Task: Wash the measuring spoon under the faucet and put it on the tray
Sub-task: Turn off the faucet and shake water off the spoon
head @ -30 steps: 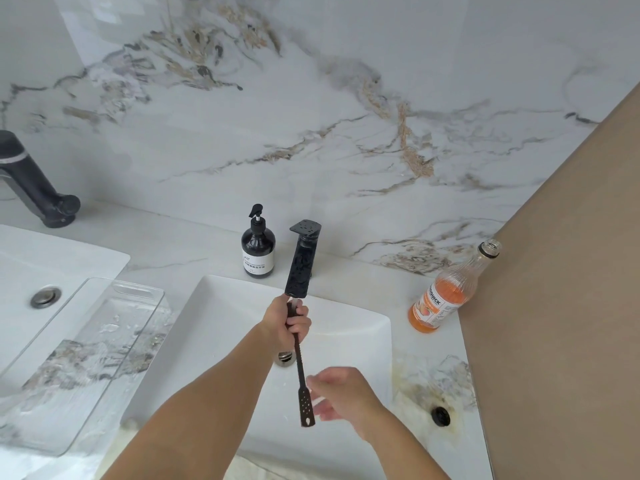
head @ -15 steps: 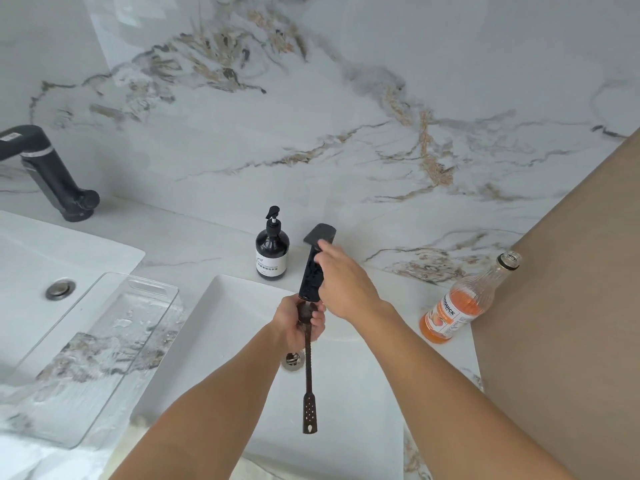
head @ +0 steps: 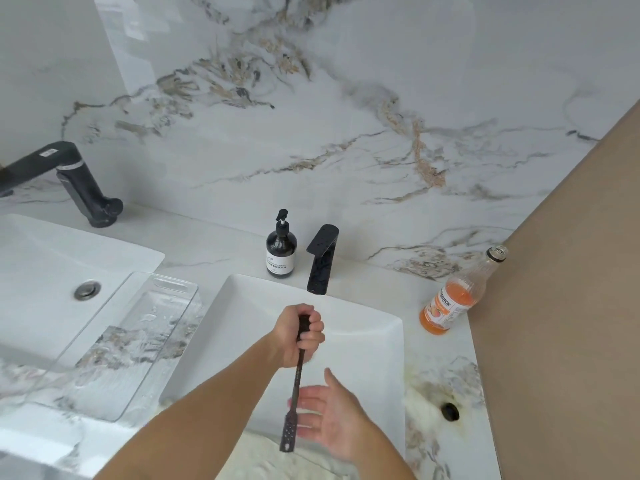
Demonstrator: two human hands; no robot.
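My left hand (head: 299,336) is closed around the upper end of a long black measuring spoon (head: 294,393), over the white sink (head: 363,341). The spoon's bowl is hidden inside my fist; its perforated handle end hangs toward me. The black faucet (head: 320,259) stands just behind the fist, and I see no water stream. My right hand (head: 332,415) is open, palm up, fingers spread, right beside the handle's lower end and slightly blurred. The clear glass tray (head: 162,289) lies to the left of the sink, bridging the counter and a second basin.
A dark soap pump bottle (head: 281,249) stands left of the faucet. An orange drink bottle (head: 457,296) leans at the sink's right, by a beige wall (head: 561,306). A second black faucet (head: 69,178) and basin (head: 45,271) are far left. A black knob (head: 449,411) sits on the stained counter.
My right hand has left the faucet's top and dropped back beside the spoon's handle end. My left hand still holds the spoon, now a little lower below the spout.
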